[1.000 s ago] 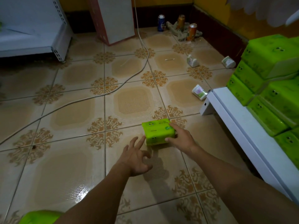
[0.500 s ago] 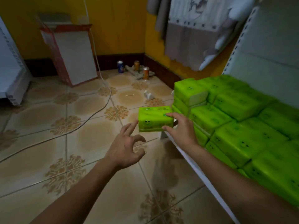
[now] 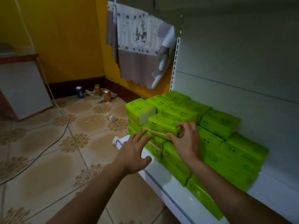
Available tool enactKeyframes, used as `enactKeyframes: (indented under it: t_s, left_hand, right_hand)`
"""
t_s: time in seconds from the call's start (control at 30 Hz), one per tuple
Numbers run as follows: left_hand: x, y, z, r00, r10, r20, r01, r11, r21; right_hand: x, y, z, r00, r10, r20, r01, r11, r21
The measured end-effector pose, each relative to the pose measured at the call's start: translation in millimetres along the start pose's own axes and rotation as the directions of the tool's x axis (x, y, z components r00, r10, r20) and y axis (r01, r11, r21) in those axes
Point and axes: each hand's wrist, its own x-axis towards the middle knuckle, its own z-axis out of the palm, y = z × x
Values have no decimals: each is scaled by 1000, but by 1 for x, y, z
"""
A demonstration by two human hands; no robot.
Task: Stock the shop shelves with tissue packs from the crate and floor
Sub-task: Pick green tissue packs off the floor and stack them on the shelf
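You are standing at the big white shelf (image 3: 169, 189), and it already has a lot of green tissue packs (image 3: 233, 152) piled on it in rows and layers. You are in the putting-down step: one pack is being set onto the top of the pile near the front corner. That tissue pack (image 3: 161, 125) sits on the packs under it, just beside a pack (image 3: 139, 110) that shows a white end. Your right hand (image 3: 186, 143) is curled around the pack's near end, with the thumb low and the fingers on top, so it has hold of it. Your left hand (image 3: 134, 152) is spread wide and holds nothing; its fingertips reach toward the front of the pile, and I cannot tell if they touch. Next, I think you should push the pack straight so it lines up with its neighbours, let go, and then look for another one. No crate or loose pack shows here on the floor (image 3: 48, 159).
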Motion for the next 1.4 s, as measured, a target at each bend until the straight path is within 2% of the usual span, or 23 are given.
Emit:
enactKeyframes:
  t_s: [0.13,0.23,0.43,0.53,0.63,0.73,0.83,0.93,1.03,1.1,1.2,1.33,1.4]
  left_hand:
    - [5,7,24,986,-35,160,30,999,33]
    - [6,7,34,973,-70,220,68,998,17]
    - [0,-3,36,965,-103,243,106,994,3]
    - [-13,-11,34,963,-124,239,130,991,-12]
    - [-36,-25,30,956,-170,238,168,985,32]
    - [-70,-49,23,934,-258,248,248,966,75]
    - [-121,-81,11,895,-383,229,371,924,96]
    - [-188,-113,-4,833,-506,221,490,862,127]
    - [-264,-139,-26,754,-628,192,611,778,145]
    - [-321,-151,-41,681,-714,161,703,700,128]
    - [-411,-156,-57,533,-834,146,835,546,71]
    - [-515,-145,-48,353,-924,147,925,368,94]
    - [-556,-137,-34,253,-941,223,955,280,99]
  right_hand:
    - [4,4,14,1000,-7,17,6,999,40]
    - [8,1,27,999,22,32,-25,996,89]
    - [3,-2,34,998,6,59,-13,994,108]
    - [6,-10,28,1000,26,5,-27,997,70]
    - [9,-38,31,998,-51,-38,54,995,81]
    - [-2,-71,51,984,-173,46,169,983,74]
    - [-28,-101,81,941,-258,220,251,966,62]
    - [-66,-126,118,858,-315,406,330,943,33]
    - [-109,-152,158,711,-379,592,456,890,22]
    - [-141,-174,185,607,-410,681,533,845,33]
    - [-207,-206,216,478,-417,773,556,825,101]
    - [-318,-219,232,165,-438,884,609,750,258]
    - [-365,-217,229,59,-439,897,584,743,325]
